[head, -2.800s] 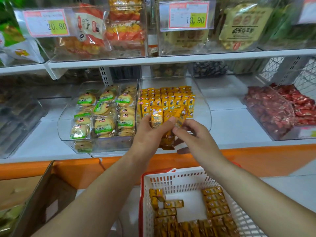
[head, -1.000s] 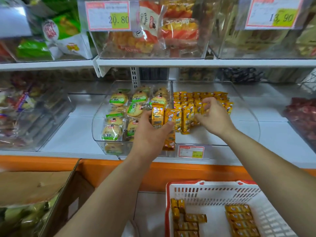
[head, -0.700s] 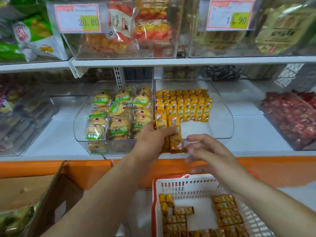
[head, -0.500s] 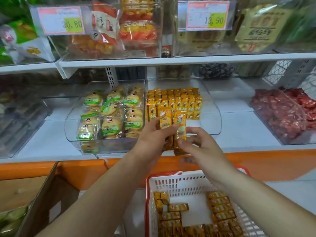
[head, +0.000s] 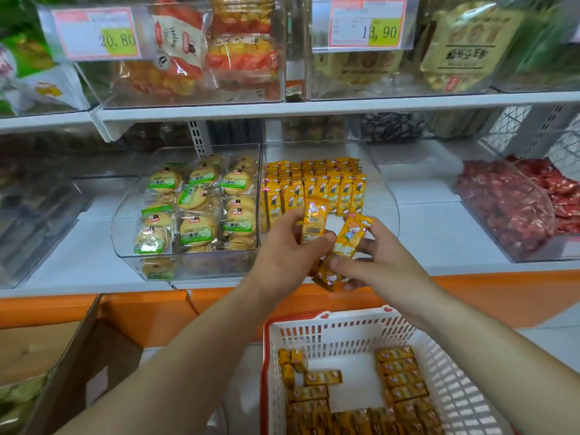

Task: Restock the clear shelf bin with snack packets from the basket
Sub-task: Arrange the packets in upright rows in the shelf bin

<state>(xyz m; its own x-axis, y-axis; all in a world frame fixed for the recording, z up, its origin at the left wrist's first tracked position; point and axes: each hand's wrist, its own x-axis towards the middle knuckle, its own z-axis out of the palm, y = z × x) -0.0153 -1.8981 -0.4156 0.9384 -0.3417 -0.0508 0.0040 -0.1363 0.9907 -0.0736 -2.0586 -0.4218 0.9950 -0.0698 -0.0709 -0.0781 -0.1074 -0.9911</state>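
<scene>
Holding yellow snack packets (head: 314,226) in front of the clear shelf bin (head: 388,199).
The left hand (head: 288,251) grips several packets; the right hand (head: 387,266) pinches one; more lie in the white basket (head: 456,383) below.

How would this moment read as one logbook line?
left hand: grips yellow packets | right hand: pinches one packet | clear bin: rear rows filled | basket: partly stocked
</scene>
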